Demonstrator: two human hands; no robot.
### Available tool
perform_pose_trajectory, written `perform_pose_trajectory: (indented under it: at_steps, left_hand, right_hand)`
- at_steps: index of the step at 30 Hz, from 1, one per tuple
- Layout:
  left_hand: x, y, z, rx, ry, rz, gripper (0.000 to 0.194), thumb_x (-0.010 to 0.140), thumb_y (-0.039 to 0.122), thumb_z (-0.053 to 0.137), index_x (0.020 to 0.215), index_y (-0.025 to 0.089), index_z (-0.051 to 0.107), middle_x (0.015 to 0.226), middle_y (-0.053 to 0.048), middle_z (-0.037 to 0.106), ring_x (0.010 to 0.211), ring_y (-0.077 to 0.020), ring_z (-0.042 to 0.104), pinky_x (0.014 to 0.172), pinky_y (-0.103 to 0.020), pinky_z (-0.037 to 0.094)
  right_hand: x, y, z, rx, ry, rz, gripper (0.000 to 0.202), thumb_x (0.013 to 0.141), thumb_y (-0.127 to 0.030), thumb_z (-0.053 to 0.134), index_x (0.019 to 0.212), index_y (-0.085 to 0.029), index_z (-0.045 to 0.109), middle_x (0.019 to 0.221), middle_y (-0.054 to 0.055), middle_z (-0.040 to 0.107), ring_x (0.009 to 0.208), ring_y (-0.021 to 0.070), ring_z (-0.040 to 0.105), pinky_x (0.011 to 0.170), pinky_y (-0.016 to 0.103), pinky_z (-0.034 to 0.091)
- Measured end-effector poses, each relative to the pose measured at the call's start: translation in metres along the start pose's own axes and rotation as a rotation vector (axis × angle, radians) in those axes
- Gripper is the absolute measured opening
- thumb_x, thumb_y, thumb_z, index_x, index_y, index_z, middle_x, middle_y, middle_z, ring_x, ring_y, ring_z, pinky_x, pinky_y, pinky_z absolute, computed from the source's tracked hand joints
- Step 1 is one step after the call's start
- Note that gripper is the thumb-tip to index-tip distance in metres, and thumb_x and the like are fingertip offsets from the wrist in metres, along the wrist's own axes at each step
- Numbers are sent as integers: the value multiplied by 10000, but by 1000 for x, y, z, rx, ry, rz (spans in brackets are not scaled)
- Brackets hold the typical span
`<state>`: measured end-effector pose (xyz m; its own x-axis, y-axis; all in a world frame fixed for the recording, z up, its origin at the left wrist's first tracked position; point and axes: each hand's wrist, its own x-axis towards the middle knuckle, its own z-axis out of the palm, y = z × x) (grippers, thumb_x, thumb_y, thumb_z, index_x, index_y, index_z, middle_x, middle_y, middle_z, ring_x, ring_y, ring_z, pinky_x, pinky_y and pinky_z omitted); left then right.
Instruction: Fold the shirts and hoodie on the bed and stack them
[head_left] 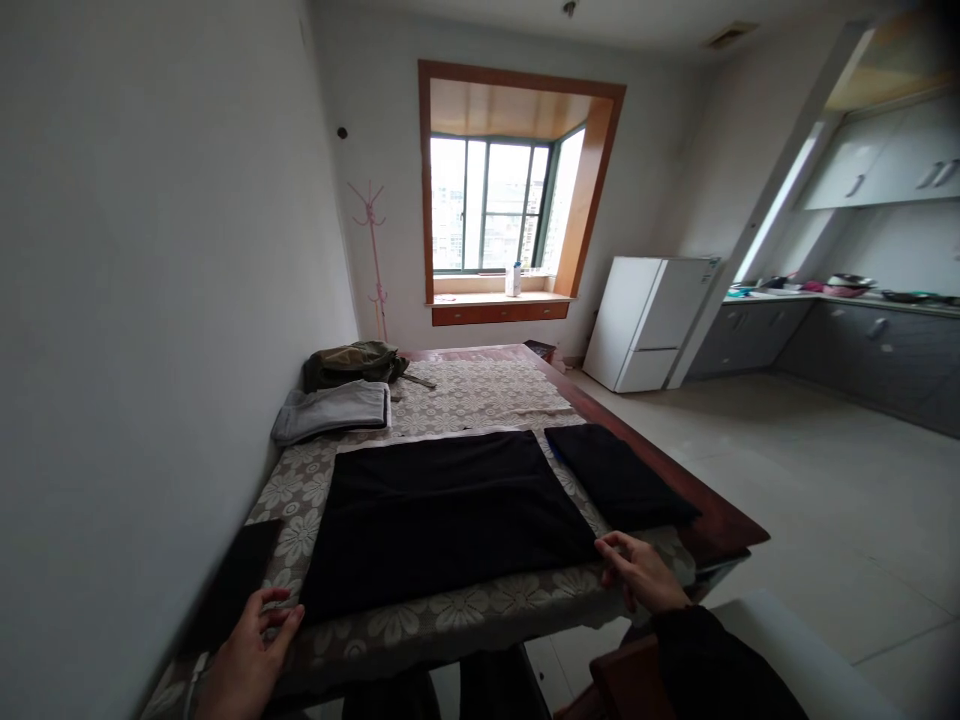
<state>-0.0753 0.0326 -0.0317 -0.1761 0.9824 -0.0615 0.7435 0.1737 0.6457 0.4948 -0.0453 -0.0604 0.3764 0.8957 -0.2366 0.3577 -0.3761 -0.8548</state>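
Note:
A black cloth (450, 510) lies spread flat on the lace-covered table, its near edge towards me. At its near left corner is my left hand (251, 650), fingers bent and apart, the thumb tip by the corner. My right hand (637, 572) is at the near right corner, with thumb and forefinger close together against the cloth's edge; whether they pinch the fabric is too small to tell. To the right lies a folded dark cloth (619, 475). A flat black item (238, 575) rests on the left, beyond my left hand.
Grey folded clothing (334, 410) and an olive bag (352, 362) sit at the table's back left, against the wall. The wooden table edge (724, 530) runs along the right. A chair (622, 680) stands at the near right. Farther off is a white fridge (637, 320).

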Motion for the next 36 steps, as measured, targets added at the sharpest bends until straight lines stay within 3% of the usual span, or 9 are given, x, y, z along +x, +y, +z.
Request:
perform_pose_trajectory:
  at_steps: [6,13,17,20,23,26,28,32,36]
  left_hand:
    - [5,1,-6,-62,-15,-60,212,783,474,502,895,302,451,761,17,737,641,-228,701,678,-344,508]
    - [-18,-25,-13,-113,-31,15,177,728,434,569,792,292,483,760,-1,711,822,-246,731,735,-322,534]
    - [-30,-27,-27,9,-129,41,175,796,444,546,876,289,562,814,-6,748,838,-250,740,792,-345,555]
    - [-29,1,-31,149,-97,43,273,893,441,443,1038,283,612,960,-35,773,864,-252,751,796,-373,569]
    - [-28,53,-7,199,-15,274,337,932,397,417,1130,268,659,1213,-63,739,1124,-259,705,962,-401,550]
    - [-30,107,44,191,-81,617,422,982,351,393,1322,257,625,1422,-59,646,1340,-222,576,1142,-406,449]
    - [-31,131,80,241,-115,769,475,993,302,393,1440,259,549,1521,-47,567,1447,-233,464,1214,-471,364]
    - [-31,137,129,377,-76,815,546,991,271,387,1530,224,458,1626,-64,420,1520,-297,340,1232,-566,304]
    - [-33,116,133,416,-69,824,571,1000,342,397,1566,265,398,1654,-44,363,1535,-293,306,1238,-562,286]
  right_hand:
    - [-3,-3,-13,88,57,10,385,731,-635,601,823,-262,583,727,7,716,620,236,734,431,279,481]
    - [-30,16,-19,139,73,15,417,693,-642,671,710,-252,524,582,-19,627,586,219,676,564,313,543]
    - [-38,20,-24,-122,7,-67,367,722,-597,647,707,-249,531,613,-9,626,617,214,650,594,314,513]
    - [-35,-7,-19,-435,141,-223,249,770,-498,602,748,-251,599,731,25,678,716,229,659,679,335,510]
    - [-32,-58,16,-555,222,-418,237,881,-409,493,919,-261,674,1001,66,724,936,251,690,836,368,531]
    - [-33,-105,84,-585,56,-653,374,935,-298,441,1231,-259,665,1296,74,681,1188,230,637,1026,368,492]
    - [-35,-119,133,-649,-21,-744,495,932,-238,444,1408,-243,580,1490,59,574,1387,243,500,1168,413,383]
    - [-35,-109,195,-749,-85,-740,617,968,-245,413,1583,-213,370,1662,32,329,1543,289,256,1259,527,202]
    - [-32,-93,196,-755,-150,-734,622,1003,-328,401,1609,-228,304,1691,33,229,1565,282,190,1266,540,159]
